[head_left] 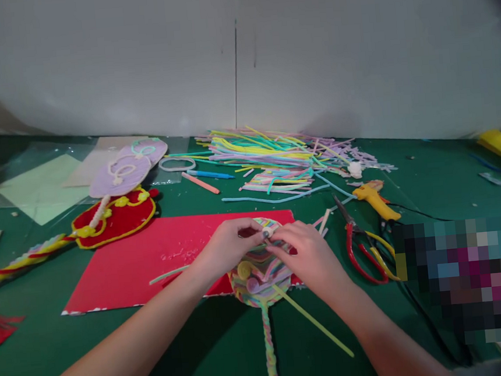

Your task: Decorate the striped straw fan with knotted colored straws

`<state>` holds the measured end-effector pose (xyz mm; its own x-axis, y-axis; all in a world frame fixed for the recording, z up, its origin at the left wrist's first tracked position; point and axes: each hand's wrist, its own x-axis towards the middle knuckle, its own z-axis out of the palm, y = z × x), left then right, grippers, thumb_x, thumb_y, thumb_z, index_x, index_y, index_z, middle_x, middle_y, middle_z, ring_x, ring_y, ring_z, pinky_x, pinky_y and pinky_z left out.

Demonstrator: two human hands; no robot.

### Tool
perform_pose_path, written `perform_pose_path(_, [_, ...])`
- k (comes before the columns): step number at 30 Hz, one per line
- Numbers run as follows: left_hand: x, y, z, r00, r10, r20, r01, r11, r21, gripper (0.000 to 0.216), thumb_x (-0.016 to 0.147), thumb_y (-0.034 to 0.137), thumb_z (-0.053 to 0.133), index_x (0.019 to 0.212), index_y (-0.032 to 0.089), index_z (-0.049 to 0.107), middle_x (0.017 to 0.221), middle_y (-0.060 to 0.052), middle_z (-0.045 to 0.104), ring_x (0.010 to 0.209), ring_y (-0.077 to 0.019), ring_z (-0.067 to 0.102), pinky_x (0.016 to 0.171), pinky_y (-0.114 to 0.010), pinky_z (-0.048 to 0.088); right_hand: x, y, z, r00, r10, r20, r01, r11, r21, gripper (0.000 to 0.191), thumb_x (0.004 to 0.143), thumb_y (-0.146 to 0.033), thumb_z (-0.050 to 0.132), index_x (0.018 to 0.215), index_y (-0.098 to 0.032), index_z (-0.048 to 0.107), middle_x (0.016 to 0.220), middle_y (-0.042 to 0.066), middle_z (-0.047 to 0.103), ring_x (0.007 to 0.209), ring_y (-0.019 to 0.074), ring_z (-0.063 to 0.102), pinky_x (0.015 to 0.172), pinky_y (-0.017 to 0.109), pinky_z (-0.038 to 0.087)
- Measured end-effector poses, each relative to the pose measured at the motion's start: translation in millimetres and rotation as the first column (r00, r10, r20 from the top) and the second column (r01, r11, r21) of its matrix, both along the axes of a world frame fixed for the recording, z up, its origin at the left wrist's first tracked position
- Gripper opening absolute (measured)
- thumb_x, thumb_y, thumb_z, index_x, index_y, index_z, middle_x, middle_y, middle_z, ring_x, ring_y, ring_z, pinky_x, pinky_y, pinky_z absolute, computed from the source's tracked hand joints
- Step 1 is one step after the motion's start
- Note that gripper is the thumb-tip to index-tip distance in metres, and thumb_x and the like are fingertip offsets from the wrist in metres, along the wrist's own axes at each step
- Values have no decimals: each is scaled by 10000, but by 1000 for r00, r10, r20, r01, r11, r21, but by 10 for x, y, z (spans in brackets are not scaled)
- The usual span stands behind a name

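Note:
A pastel fan-shaped craft made of coiled pipe cleaners lies on a red sheet, its twisted handle pointing toward me. My left hand and my right hand both rest on its upper edge, fingers curled and pinching a small pale piece at the rim between them. A loose yellow-green pipe cleaner runs out from under my right hand toward the lower right.
Red-handled pliers and a yellow glue gun lie to the right. A heap of coloured pipe cleaners sits at the back. A lilac fan and a red-and-yellow fan lie at the left.

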<state>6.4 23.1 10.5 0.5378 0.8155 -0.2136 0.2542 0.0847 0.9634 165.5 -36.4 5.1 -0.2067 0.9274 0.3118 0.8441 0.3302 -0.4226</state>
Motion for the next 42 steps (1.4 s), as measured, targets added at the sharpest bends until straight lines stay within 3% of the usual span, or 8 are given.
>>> perform_pose_path(4, [-16,-21,0,999,46,-19,-45,998,48,158,690,271,582,754,137,636,757,-29,653,715,-142,590,657,-236,455,-54,26,-52,1000,10,27,-9,1000,-26,50,772,-212,575,755,-193,618,747,26,641,741,181,530,676,309,385])
perform_pose_path(12, [-22,-40,15,987,136,-89,-123,982,143,129,706,243,564,718,140,641,716,-23,655,711,-150,592,632,-222,447,-73,2,-72,999,17,-35,-18,1000,-24,65,782,-211,563,810,-197,620,734,16,643,731,163,537,674,284,375])
perform_pose_path(20, [-112,48,-55,973,-27,-228,96,951,295,166,739,285,542,737,164,656,706,-10,662,668,-129,584,582,-196,416,-3,31,-73,999,49,-3,-50,998,-24,111,799,-275,550,778,-212,639,753,21,656,738,168,522,675,301,345])
perform_pose_path(25, [-124,83,34,943,-122,-310,226,918,326,123,721,210,544,717,181,664,694,6,665,634,-113,584,577,-186,403,3,32,-62,996,89,-4,-89,996,-11,130,810,-283,537,781,-218,645,744,14,657,729,164,512,676,308,333])
perform_pose_path(31, [-66,39,85,979,-66,-194,116,958,262,233,784,336,474,824,183,647,809,-19,670,736,-143,594,645,-212,432,27,36,-81,994,-12,-109,20,998,68,89,792,-244,560,775,-202,637,764,24,658,716,161,521,660,297,359])
perform_pose_path(37, [9,-50,14,995,30,-95,-13,984,179,211,782,322,475,794,165,615,793,-24,653,758,-148,589,660,-218,441,-7,18,-84,984,-78,-162,93,992,86,90,789,-254,559,779,-203,633,743,21,656,682,158,517,645,292,379])
perform_pose_path(42, [34,-70,12,992,77,-100,-56,979,198,183,782,284,473,778,166,613,768,-18,651,737,-143,589,661,-222,443,-20,11,-99,988,-80,-134,90,994,67,117,803,-274,538,806,-215,638,774,29,664,703,167,531,652,301,381])
